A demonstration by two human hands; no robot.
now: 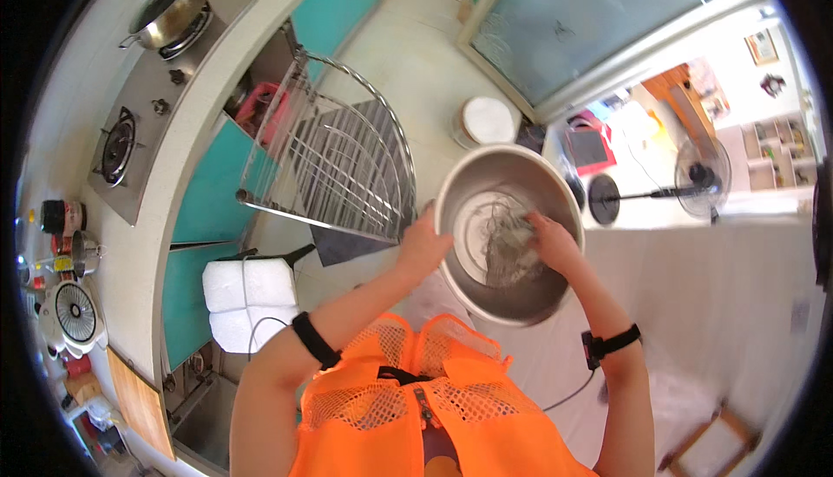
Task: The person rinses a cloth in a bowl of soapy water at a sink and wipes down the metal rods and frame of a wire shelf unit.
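Note:
A large round metal basin [478,291] is tilted in front of me. My left hand [424,246] grips its left rim, the fingertips partly hidden behind the wall. Inside the basin my right hand [550,241] has its fingers on a greyish, crumpled mesh-like cloth [511,252]; blur hides the exact material. Black straps circle both forearms, and I wear an orange mesh vest [364,405].
A chrome wire corner rack [351,184] stands to the left, by teal cabinets [215,178] and a gas stove [118,145] with a pot [172,12]. White foam blocks [250,288] lie below. Beyond the doorway stands a fan [703,176].

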